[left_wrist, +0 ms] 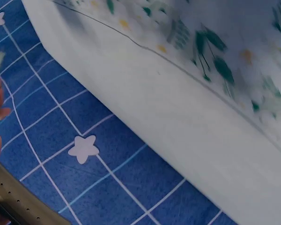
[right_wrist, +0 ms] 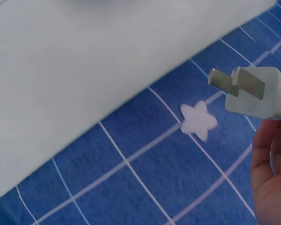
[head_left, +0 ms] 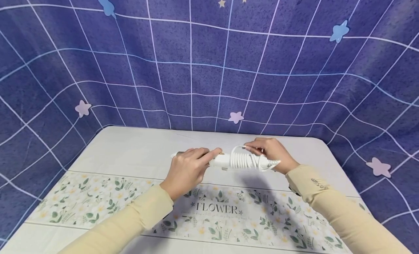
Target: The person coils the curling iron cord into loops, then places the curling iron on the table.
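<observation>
My left hand [head_left: 189, 167] grips a white hair iron [head_left: 221, 160] around its middle, holding it level above the table. In the left wrist view, its bronze-coloured barrel [left_wrist: 18, 199] shows a row of small holes. A white power cord [head_left: 242, 161] is wound in several coils around the handle end. With fingertips and thumb, my right hand [head_left: 274, 154] pinches the cord's free end above the coils. Beside the right fingers, the right wrist view shows the white plug [right_wrist: 257, 92] with two flat metal prongs.
Beneath the hands is a table with a white cloth [head_left: 137, 145], crossed by a floral band [head_left: 108, 195] lettered "FLOWER". A blue curtain [head_left: 209, 79] with grid lines and stars hangs behind the table and at both sides.
</observation>
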### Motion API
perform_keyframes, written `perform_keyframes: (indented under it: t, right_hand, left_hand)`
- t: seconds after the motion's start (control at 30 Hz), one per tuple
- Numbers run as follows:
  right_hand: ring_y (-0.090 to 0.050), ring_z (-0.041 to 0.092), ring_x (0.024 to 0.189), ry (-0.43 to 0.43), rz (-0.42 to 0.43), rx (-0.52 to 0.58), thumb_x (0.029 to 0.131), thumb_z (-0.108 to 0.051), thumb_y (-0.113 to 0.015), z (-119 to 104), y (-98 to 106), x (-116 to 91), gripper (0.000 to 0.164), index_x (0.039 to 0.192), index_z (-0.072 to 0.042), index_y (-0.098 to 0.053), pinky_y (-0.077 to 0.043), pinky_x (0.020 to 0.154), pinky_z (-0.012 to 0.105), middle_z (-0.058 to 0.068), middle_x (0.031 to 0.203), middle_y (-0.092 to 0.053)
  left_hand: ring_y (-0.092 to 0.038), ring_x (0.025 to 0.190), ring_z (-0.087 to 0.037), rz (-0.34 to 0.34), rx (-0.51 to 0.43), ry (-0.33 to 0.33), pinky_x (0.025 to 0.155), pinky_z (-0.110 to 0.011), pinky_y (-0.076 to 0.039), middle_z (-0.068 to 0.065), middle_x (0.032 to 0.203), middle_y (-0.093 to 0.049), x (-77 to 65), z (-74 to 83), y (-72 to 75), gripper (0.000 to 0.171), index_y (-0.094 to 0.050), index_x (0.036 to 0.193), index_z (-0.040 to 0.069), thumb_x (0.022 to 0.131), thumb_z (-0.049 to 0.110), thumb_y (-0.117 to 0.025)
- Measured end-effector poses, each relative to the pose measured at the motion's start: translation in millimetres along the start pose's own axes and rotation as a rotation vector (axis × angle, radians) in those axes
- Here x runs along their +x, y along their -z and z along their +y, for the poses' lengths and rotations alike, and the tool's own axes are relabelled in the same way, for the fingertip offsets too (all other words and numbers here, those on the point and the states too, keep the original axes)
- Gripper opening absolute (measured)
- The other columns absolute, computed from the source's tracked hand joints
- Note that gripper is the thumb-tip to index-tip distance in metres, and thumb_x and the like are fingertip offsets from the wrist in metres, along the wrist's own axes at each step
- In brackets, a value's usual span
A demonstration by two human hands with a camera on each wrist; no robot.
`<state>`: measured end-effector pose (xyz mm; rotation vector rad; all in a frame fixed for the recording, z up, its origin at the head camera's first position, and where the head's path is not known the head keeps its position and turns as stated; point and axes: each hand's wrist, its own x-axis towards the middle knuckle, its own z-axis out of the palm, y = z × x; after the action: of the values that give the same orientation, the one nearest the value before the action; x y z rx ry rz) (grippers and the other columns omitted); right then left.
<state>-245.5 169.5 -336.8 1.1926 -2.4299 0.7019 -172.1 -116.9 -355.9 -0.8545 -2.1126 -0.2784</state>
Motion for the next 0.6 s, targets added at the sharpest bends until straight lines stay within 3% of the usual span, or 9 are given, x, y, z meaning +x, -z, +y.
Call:
perform_keyframes:
  t: [0.07, 0.17, 0.3, 0.43, 0.6]
  right_hand:
    - [-0.066, 0.016, 0.072, -0.002, -0.006, 0.019, 0.089, 0.000, -0.072, -0.7, -7.4, -2.5, 0.016, 0.104, -0.001, -0.076, -0.058, 0.069, 0.036, 0.003, 0.085, -0.072]
    - [-0.070, 0.022, 0.079, -0.088, -0.022, 0.091, 0.086, 0.004, -0.072, -5.1, -17.8, -8.0, 0.016, 0.101, 0.000, -0.074, -0.060, 0.075, 0.040, 0.006, 0.087, -0.073]
    - [-0.071, 0.026, 0.085, -0.101, -0.026, 0.018, 0.090, -0.002, -0.073, -15.3, -30.0, -13.8, 0.013, 0.104, 0.000, -0.074, -0.059, 0.079, 0.041, 0.010, 0.094, -0.074]
    - [-0.070, 0.018, 0.080, -0.043, -0.049, -0.113, 0.094, -0.011, -0.072, -27.8, -38.6, -18.2, 0.014, 0.105, -0.005, -0.078, -0.059, 0.077, 0.038, 0.007, 0.094, -0.075]
    - [-0.055, 0.002, 0.061, -0.094, -0.101, -0.073, 0.098, -0.013, -0.067, -48.5, -41.0, -24.2, 0.015, 0.103, -0.005, -0.078, -0.056, 0.065, 0.028, 0.000, 0.081, -0.072]
  left_hand:
    - [-0.072, 0.076, -0.021, -0.007, -0.011, 0.022, 0.054, -0.035, -0.058, -0.001, 0.097, -0.070, 0.6, -0.4, -1.5, 0.057, -0.070, 0.128, 0.020, 0.076, 0.001, -0.084]
    - [-0.071, 0.073, -0.019, -0.021, -0.014, 0.062, 0.049, -0.034, -0.056, 0.000, 0.097, -0.070, 1.7, -0.4, -2.6, 0.058, -0.069, 0.129, 0.020, 0.076, 0.003, -0.085]
    - [-0.070, 0.069, -0.020, -0.039, 0.004, 0.115, 0.045, -0.035, -0.054, 0.001, 0.096, -0.071, 2.1, -1.5, -4.1, 0.056, -0.069, 0.128, 0.021, 0.077, 0.004, -0.085]
    - [-0.068, 0.062, -0.021, -0.069, 0.026, 0.169, 0.042, -0.036, -0.051, 0.001, 0.092, -0.071, 0.0, -3.0, -6.3, 0.056, -0.069, 0.128, 0.022, 0.077, 0.006, -0.086]
    - [-0.065, 0.057, -0.022, -0.084, 0.054, 0.200, 0.041, -0.037, -0.050, -0.001, 0.088, -0.070, -1.1, -3.9, -9.4, 0.056, -0.068, 0.127, 0.020, 0.076, 0.007, -0.086]
